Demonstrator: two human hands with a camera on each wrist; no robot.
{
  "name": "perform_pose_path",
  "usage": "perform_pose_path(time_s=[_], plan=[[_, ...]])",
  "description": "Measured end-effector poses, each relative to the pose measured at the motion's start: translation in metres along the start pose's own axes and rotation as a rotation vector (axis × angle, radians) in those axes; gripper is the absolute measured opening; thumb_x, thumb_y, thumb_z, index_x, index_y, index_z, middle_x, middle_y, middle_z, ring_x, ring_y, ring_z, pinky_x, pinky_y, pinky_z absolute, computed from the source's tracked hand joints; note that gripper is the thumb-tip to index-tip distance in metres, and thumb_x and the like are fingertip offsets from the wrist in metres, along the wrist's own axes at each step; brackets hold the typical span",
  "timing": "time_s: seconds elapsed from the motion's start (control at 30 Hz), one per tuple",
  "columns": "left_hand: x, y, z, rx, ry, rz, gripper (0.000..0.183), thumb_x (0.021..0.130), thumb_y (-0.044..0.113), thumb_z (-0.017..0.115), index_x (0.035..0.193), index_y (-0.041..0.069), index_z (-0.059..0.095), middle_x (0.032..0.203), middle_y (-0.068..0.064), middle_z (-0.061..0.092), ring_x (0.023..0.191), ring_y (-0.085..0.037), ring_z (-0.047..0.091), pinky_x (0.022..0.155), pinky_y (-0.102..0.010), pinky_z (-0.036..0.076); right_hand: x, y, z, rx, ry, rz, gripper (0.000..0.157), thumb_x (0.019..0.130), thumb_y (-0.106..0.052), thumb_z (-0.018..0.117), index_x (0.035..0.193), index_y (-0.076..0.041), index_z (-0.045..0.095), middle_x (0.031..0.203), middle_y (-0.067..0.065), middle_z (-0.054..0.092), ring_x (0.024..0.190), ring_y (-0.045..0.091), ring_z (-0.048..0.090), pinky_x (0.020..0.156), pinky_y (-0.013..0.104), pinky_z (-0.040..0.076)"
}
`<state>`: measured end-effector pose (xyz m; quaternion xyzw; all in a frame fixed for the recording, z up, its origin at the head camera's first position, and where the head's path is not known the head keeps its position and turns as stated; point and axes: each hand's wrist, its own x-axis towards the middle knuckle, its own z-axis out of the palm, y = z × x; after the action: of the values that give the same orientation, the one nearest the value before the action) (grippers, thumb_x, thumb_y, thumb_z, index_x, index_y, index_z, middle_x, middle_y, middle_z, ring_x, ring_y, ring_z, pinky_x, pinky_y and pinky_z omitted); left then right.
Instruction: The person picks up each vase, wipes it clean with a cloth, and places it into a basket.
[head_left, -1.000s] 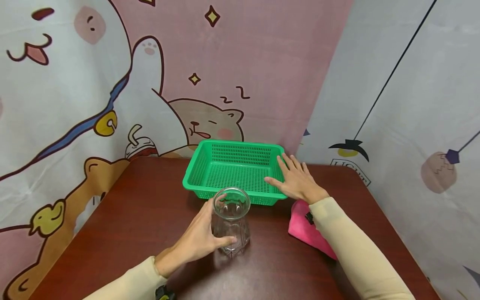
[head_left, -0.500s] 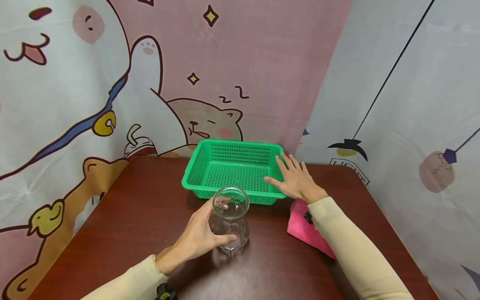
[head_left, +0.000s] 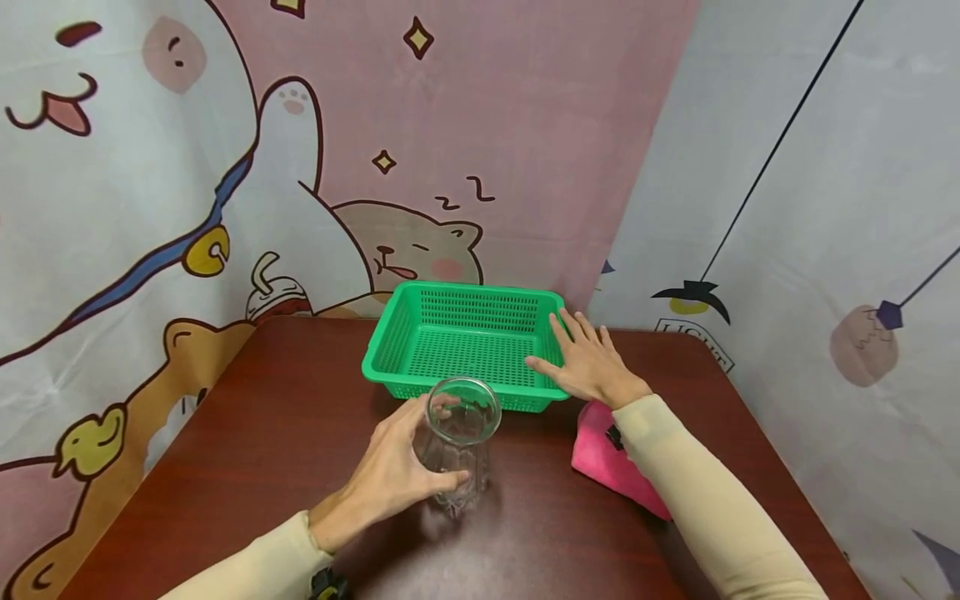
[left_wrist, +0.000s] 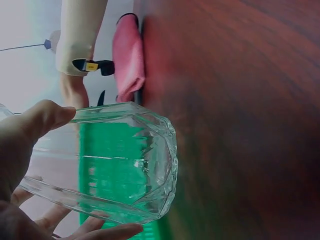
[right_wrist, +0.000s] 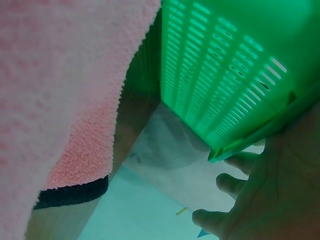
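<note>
A clear glass vase (head_left: 459, 450) with a wide round rim and a faceted base is held in my left hand (head_left: 390, 467), thumb on the near side and fingers round the far side. It tilts slightly, its base close over the table in the left wrist view, where the glass vase (left_wrist: 125, 165) shows the green colour behind it. My right hand (head_left: 592, 362) rests with spread, straight fingers at the right rim of a green plastic basket (head_left: 386, 375). In the right wrist view, fingers of the right hand (right_wrist: 270, 185) lie over the rim.
A pink cloth (head_left: 615, 467) with a dark edge lies on the brown table (head_left: 300, 433), partly under the right forearm. The basket stands at the back, close to a printed curtain (head_left: 555, 150). More curtain hangs along the left and right sides.
The vase has tilted a little, its base shifting left while the left hand keeps its grip. The right hand has stayed at the basket rim.
</note>
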<state>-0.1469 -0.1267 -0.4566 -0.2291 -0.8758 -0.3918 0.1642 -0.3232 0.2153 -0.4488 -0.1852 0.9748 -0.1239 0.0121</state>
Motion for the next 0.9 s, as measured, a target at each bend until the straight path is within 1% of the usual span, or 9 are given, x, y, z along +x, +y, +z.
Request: perform_pose_path(time_s=[0.07, 0.1, 0.2, 0.3, 0.4, 0.53, 0.63, 0.77, 0.9], plan=[[0.002, 0.003, -0.003, 0.008, 0.005, 0.003, 0.094, 0.069, 0.033, 0.114, 0.152, 0.023, 0.07, 0.136, -0.002, 0.08, 0.128, -0.021, 0.077, 0.105, -0.05, 0.067, 0.0, 0.0, 0.0, 0.005, 0.0, 0.0, 0.112, 0.11, -0.087, 0.046, 0.189, -0.014, 0.013, 0.198, 0.016, 0.01, 0.183, 0.05, 0.008, 0.143, 0.081, 0.005], [0.003, 0.005, -0.005, 0.012, 0.004, 0.002, 0.094, 0.069, 0.034, 0.114, 0.152, 0.023, 0.07, 0.136, -0.001, 0.079, 0.125, -0.021, 0.077, 0.102, -0.048, 0.067, 0.0, 0.0, 0.0, 0.007, 0.001, 0.001, 0.112, 0.11, -0.087, 0.046, 0.189, -0.014, 0.013, 0.198, 0.016, 0.01, 0.183, 0.05, 0.008, 0.143, 0.081, 0.005], [0.007, 0.011, -0.011, 0.03, -0.005, -0.008, 0.094, 0.071, 0.035, 0.113, 0.153, 0.024, 0.069, 0.137, -0.002, 0.078, 0.114, -0.018, 0.075, 0.092, -0.041, 0.066, 0.0, 0.0, 0.0, 0.013, 0.0, 0.006, 0.112, 0.11, -0.087, 0.047, 0.189, -0.014, 0.014, 0.198, 0.016, 0.01, 0.183, 0.05, 0.008, 0.143, 0.081, 0.004], [0.011, 0.018, -0.019, 0.055, -0.017, -0.02, 0.093, 0.073, 0.037, 0.112, 0.154, 0.026, 0.069, 0.137, -0.002, 0.077, 0.106, -0.017, 0.07, 0.083, -0.033, 0.061, 0.0, 0.0, 0.0, 0.014, 0.0, 0.008, 0.113, 0.11, -0.087, 0.047, 0.188, -0.013, 0.015, 0.198, 0.016, 0.01, 0.183, 0.05, 0.008, 0.143, 0.081, 0.004], [0.017, 0.026, -0.027, 0.082, -0.009, -0.018, 0.093, 0.072, 0.038, 0.112, 0.154, 0.027, 0.069, 0.136, -0.002, 0.077, 0.109, -0.017, 0.072, 0.085, -0.034, 0.062, -0.001, -0.001, 0.0, 0.017, -0.001, 0.004, 0.113, 0.11, -0.086, 0.047, 0.188, -0.013, 0.014, 0.198, 0.016, 0.01, 0.183, 0.05, 0.008, 0.143, 0.081, 0.004], [0.027, 0.036, -0.036, 0.109, 0.012, -0.007, 0.094, 0.072, 0.04, 0.112, 0.155, 0.029, 0.068, 0.14, -0.001, 0.076, 0.119, -0.016, 0.075, 0.089, -0.042, 0.066, -0.001, -0.002, 0.0, 0.016, -0.001, 0.004, 0.112, 0.11, -0.086, 0.047, 0.189, -0.014, 0.013, 0.198, 0.016, 0.01, 0.183, 0.05, 0.008, 0.143, 0.081, 0.005], [0.034, 0.044, -0.043, 0.113, 0.018, -0.008, 0.094, 0.073, 0.042, 0.111, 0.155, 0.031, 0.068, 0.141, 0.0, 0.076, 0.122, -0.016, 0.075, 0.09, -0.044, 0.066, -0.001, -0.002, 0.001, 0.013, -0.003, 0.005, 0.112, 0.11, -0.086, 0.047, 0.189, -0.014, 0.013, 0.198, 0.017, 0.011, 0.183, 0.05, 0.009, 0.143, 0.081, 0.006], [0.044, 0.053, -0.051, 0.113, 0.028, -0.009, 0.095, 0.073, 0.042, 0.112, 0.156, 0.032, 0.067, 0.139, 0.001, 0.076, 0.122, -0.017, 0.075, 0.09, -0.045, 0.066, -0.002, -0.002, 0.002, 0.015, -0.002, 0.002, 0.113, 0.109, -0.087, 0.047, 0.188, -0.013, 0.013, 0.198, 0.017, 0.012, 0.183, 0.05, 0.01, 0.143, 0.081, 0.007], [0.059, 0.059, -0.058, 0.125, 0.037, 0.001, 0.094, 0.073, 0.042, 0.112, 0.156, 0.032, 0.067, 0.138, 0.001, 0.075, 0.119, -0.018, 0.074, 0.088, -0.045, 0.066, -0.001, 0.0, 0.001, 0.013, 0.005, 0.002, 0.115, 0.109, -0.087, 0.047, 0.188, -0.011, 0.015, 0.198, 0.017, 0.012, 0.183, 0.05, 0.011, 0.143, 0.081, 0.007]])
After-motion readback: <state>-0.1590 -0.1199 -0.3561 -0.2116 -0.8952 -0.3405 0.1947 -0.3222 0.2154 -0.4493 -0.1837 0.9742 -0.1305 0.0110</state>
